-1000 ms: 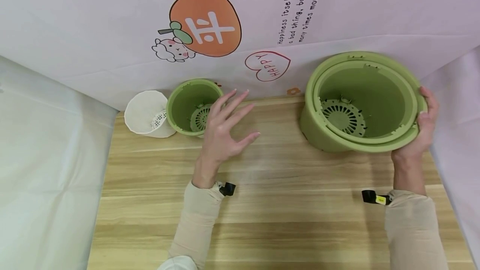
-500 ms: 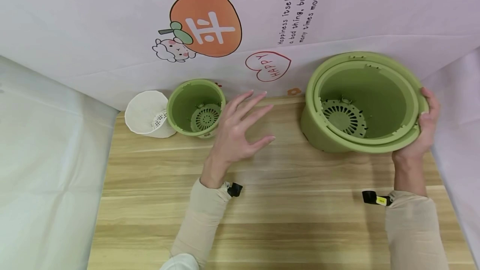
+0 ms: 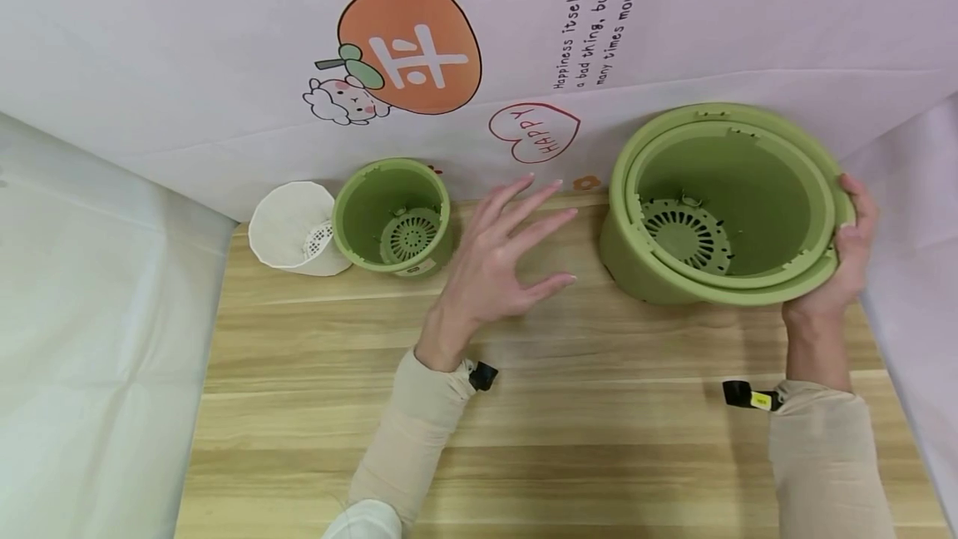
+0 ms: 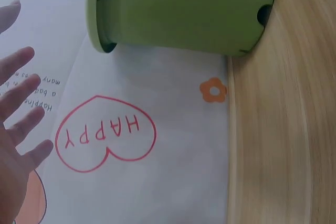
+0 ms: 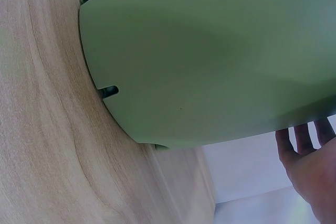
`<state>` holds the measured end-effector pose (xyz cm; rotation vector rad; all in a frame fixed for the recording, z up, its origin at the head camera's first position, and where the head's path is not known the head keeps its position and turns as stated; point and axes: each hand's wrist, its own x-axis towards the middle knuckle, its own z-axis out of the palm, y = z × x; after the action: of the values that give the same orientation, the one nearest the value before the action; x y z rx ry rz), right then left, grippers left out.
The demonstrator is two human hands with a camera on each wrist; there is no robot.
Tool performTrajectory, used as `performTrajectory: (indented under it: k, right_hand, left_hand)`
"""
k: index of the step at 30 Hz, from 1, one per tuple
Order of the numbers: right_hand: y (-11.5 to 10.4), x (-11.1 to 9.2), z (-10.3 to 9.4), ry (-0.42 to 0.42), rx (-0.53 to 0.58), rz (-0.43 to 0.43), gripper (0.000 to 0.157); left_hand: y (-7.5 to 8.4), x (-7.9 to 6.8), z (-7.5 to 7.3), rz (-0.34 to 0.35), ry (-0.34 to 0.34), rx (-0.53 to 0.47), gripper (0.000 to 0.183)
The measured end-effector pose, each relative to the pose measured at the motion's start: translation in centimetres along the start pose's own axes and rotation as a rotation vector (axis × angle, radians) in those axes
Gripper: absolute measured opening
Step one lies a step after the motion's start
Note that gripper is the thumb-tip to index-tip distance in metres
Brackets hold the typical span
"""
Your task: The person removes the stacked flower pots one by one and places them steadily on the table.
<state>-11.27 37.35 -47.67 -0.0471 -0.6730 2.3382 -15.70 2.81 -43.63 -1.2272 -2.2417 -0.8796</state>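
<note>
At the right of the head view stands a large green flower pot (image 3: pixel 624 260), with a slightly smaller green pot (image 3: pixel 763 190) nested inside it. My right hand (image 3: pixel 841 260) grips the large pot's rim on its right side; the right wrist view shows its fingers (image 5: pixel 304 140) against the pot's underside edge. My left hand (image 3: pixel 490 260) hovers over the table, fingers spread and holding nothing. It is between the large pot and a small green flower pot (image 3: pixel 359 223). In the left wrist view the left hand's fingers (image 4: pixel 21 98) are apart from the large pot.
A white pot (image 3: pixel 280 227) with a perforated bottom stands left of the small green pot, against the back. Behind the pots rises a white printed cloth (image 3: pixel 239 48); more cloth bounds the wooden table (image 3: pixel 599 439) on both sides.
My left hand has moved right, from over the small green pot's edge toward the large pot, uncovering the small pot. My right hand and the pots have stayed in place.
</note>
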Motion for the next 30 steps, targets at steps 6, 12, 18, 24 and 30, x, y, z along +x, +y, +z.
performTrajectory:
  k: [6,12,18,24,30]
  right_hand:
    - [0.0,-0.1,0.1,-0.011,-0.029,-0.010,0.054]
    - [0.4,-0.2,0.1,-0.044,-0.074,-0.068,0.054]
    - [0.5,-0.2,0.2,-0.052,-0.072,-0.067,0.053]
    - [0.2,-0.1,0.3,-0.042,0.032,-0.036,0.053]
    - [0.4,-0.2,0.3,-0.052,-0.021,-0.043,0.052]
  left_hand:
    - [0.1,0.6,0.7,0.024,-0.015,-0.009,0.063]
    - [0.3,1.1,1.2,0.021,-0.043,-0.025,0.063]
    - [0.7,1.7,1.9,0.031,-0.111,-0.035,0.064]
    - [1.1,2.4,2.7,0.057,-0.149,-0.024,0.062]
    - [1.4,2.8,3.3,0.080,-0.180,0.014,0.063]
